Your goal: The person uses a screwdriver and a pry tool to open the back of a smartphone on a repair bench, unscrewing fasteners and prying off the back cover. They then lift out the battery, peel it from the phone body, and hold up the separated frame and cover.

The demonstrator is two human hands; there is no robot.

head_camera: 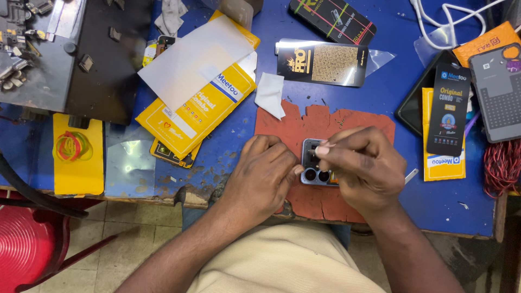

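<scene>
A small silver phone part with two round camera lenses [316, 174] lies on a worn red mat [304, 122] near the table's front edge. My left hand [260, 173] rests curled on the mat, its fingertips against the part's left side. My right hand [361, 165] covers the part's right side, fingers pinched together over its top end; a thin pale tool tip [411, 175] sticks out past the hand on the right. Most of the part is hidden under my hands.
Yellow packets [198, 111] and a white sheet [198, 57] lie to the left, black packets [323, 62] behind. A yellow card with rubber bands [76, 152] sits far left, a grey work block [49, 54] at the back left. Boxes [448, 106], red wire [502, 165] and white cable [450, 16] lie right.
</scene>
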